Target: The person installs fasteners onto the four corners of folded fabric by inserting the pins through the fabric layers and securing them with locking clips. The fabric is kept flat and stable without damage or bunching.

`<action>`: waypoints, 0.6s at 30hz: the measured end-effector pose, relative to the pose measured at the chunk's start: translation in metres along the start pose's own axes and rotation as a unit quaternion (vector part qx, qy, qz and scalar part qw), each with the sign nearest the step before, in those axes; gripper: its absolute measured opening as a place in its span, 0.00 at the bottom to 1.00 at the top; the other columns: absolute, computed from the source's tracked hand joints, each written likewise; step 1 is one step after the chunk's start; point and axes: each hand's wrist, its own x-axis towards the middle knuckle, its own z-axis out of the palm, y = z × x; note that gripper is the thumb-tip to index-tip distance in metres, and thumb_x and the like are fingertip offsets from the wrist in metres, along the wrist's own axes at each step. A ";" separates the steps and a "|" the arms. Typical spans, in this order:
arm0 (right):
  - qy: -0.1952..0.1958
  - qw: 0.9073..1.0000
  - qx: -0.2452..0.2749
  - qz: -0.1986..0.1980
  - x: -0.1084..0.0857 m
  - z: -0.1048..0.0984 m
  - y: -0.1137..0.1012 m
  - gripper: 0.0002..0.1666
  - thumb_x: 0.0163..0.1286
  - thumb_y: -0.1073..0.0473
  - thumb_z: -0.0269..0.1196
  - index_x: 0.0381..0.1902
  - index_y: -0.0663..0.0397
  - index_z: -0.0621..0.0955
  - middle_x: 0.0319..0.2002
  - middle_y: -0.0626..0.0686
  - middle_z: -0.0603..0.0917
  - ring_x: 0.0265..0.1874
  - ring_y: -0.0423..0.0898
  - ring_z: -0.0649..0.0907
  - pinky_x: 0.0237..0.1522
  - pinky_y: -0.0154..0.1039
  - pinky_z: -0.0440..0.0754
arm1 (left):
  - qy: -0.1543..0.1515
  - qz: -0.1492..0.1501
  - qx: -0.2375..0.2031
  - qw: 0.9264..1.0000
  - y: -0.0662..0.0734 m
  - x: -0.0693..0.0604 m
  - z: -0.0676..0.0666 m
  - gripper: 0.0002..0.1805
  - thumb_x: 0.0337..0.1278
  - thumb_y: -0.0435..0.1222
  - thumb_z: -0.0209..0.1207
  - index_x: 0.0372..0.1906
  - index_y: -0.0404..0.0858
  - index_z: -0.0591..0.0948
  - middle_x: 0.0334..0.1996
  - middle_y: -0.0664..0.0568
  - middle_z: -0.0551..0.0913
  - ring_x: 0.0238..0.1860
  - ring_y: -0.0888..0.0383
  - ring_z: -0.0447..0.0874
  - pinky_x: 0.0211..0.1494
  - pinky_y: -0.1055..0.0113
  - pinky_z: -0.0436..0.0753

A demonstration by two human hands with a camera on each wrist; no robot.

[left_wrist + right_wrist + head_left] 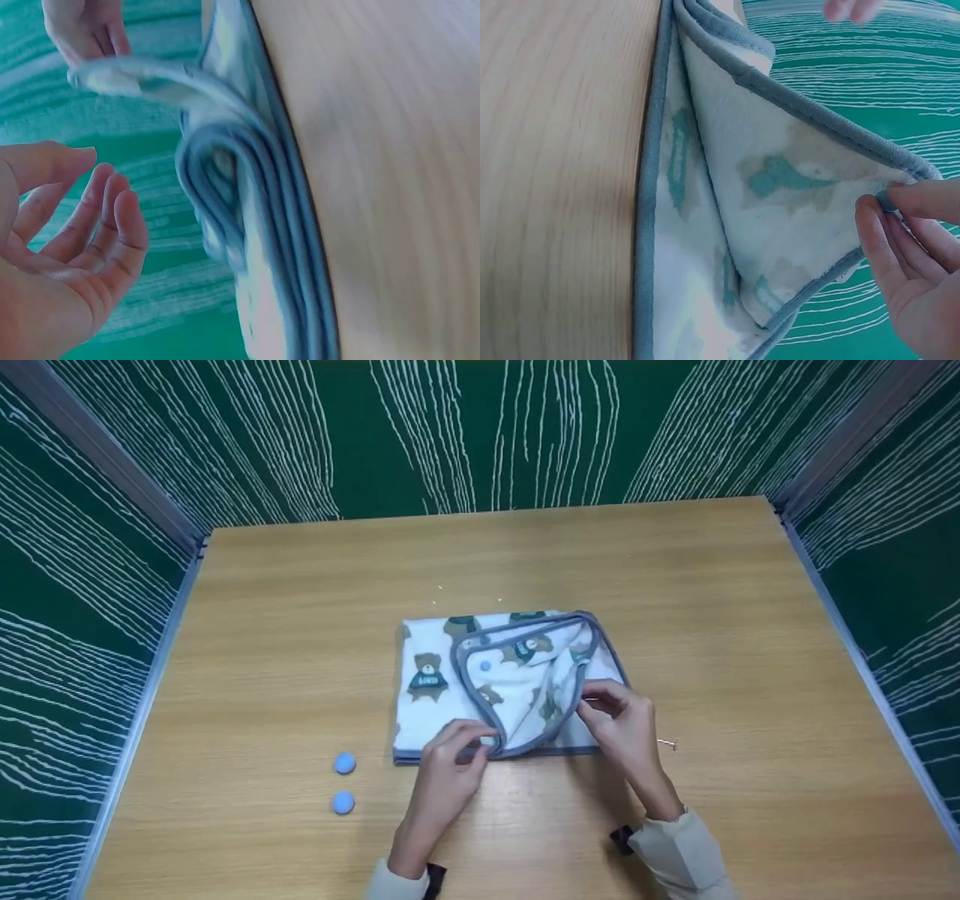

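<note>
A white fleece blanket with printed bears and grey-blue edging lies folded in layers on the table. Part of its top layer is lifted and folded over. My right hand pinches the edging of that flap between thumb and fingers, as the right wrist view also shows. On the near side, my left hand is beside the flap's near corner. In the left wrist view the left hand has relaxed fingers, apart from the cloth and holding nothing. A blue dot shows on the flap.
Two blue balls are on the wooden table, left of the blanket. A small metal pin-like piece lies by the right wrist. White specks dot the wood behind. Green panels with white lines surround the table.
</note>
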 end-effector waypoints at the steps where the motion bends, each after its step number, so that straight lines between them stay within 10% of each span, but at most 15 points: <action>1: 0.001 1.000 -0.002 0.003 0.000 0.000 0.000 0.07 0.54 0.81 0.62 0.32 0.74 0.82 0.31 0.64 0.84 0.32 0.51 0.84 0.39 0.32 0.82 | 0.007 -0.006 -0.002 1.000 -0.002 -0.002 -0.004 0.13 0.55 0.25 0.60 0.43 0.40 0.84 0.42 0.57 0.80 0.42 0.55 0.81 0.41 0.71 0.82; 6: 0.006 1.000 0.001 -0.003 -0.001 0.000 0.001 0.07 0.54 0.81 0.61 0.31 0.73 0.82 0.30 0.62 0.84 0.33 0.60 0.83 0.39 0.32 0.82 | 0.035 -0.002 0.009 0.999 -0.012 -0.007 -0.019 0.14 0.54 0.24 0.61 0.44 0.41 0.84 0.41 0.56 0.81 0.41 0.51 0.80 0.36 0.68 0.83; 18: 0.003 1.000 0.009 -0.030 -0.003 0.006 0.005 0.08 0.52 0.82 0.60 0.30 0.73 0.82 0.29 0.64 0.84 0.30 0.48 0.83 0.37 0.30 0.82 | 0.057 -0.044 0.073 0.995 -0.029 -0.023 -0.051 0.12 0.51 0.25 0.64 0.42 0.36 0.84 0.41 0.53 0.80 0.45 0.53 0.80 0.41 0.62 0.83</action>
